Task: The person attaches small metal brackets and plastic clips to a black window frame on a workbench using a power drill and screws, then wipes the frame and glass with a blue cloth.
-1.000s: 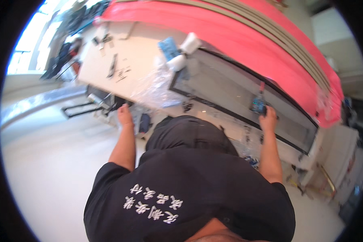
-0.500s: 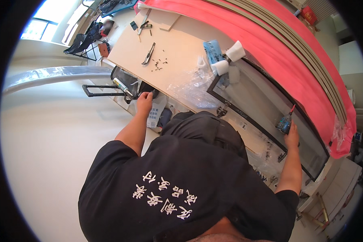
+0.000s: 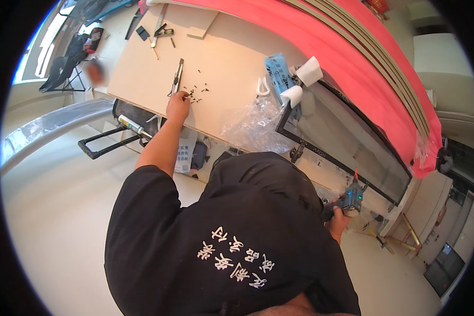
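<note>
My left hand [image 3: 178, 105] reaches onto a pale wooden board [image 3: 231, 63]. Its fingertips are bunched at a scatter of small dark screws [image 3: 197, 90], and I cannot tell whether one is pinched. A slim metal hand tool [image 3: 176, 78] lies just beyond it. My right hand [image 3: 338, 221] grips a teal cordless drill [image 3: 351, 199] with a red-tipped bit pointing up, just below the lower edge of a black-framed glass panel [image 3: 347, 142]. My black shirt fills the lower middle of the view.
Crumpled clear plastic film [image 3: 250, 126], a blue packet [image 3: 278, 73] and white foam corner pieces [image 3: 309, 71] lie by the panel's left end. A long red sheet [image 3: 347, 50] runs behind. A sealant tube [image 3: 131, 125] and a black handle frame [image 3: 97, 148] sit below the board's edge.
My left hand has moved from the board's near edge up onto the board, to the screws. My right hand has lowered the drill off the glass panel's frame to just below it.
</note>
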Motion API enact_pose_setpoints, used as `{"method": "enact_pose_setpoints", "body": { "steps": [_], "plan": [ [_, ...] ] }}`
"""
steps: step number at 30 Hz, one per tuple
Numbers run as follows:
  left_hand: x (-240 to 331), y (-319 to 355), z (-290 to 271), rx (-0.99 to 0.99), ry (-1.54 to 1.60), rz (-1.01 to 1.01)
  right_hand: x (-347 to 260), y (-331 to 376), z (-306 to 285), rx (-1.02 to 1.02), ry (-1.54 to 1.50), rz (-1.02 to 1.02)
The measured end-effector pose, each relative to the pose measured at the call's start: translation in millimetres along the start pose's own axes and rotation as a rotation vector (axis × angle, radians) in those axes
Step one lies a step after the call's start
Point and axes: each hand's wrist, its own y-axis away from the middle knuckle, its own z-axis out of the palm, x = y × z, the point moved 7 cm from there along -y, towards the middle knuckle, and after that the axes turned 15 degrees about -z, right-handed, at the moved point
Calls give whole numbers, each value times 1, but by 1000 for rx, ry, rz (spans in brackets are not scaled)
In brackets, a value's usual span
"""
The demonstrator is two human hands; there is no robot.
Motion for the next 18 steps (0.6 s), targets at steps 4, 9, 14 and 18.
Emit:
{"method": "enact_pose_setpoints", "body": {
  "steps": [4,9,14,18],
  "plan": [
    [14,-6,0,-80,-101,87,-16,19,16,-42,208,38],
    [21,-6,0,-41,-183,145,-20,11,20,-39,176,-13],
    [23,-18,5,9,-160,234,-58,-1,76,-91,-39,17],
    [16,-29,1,-112,344,139,-50,-10,90,-245,131,208]
  ]
}}
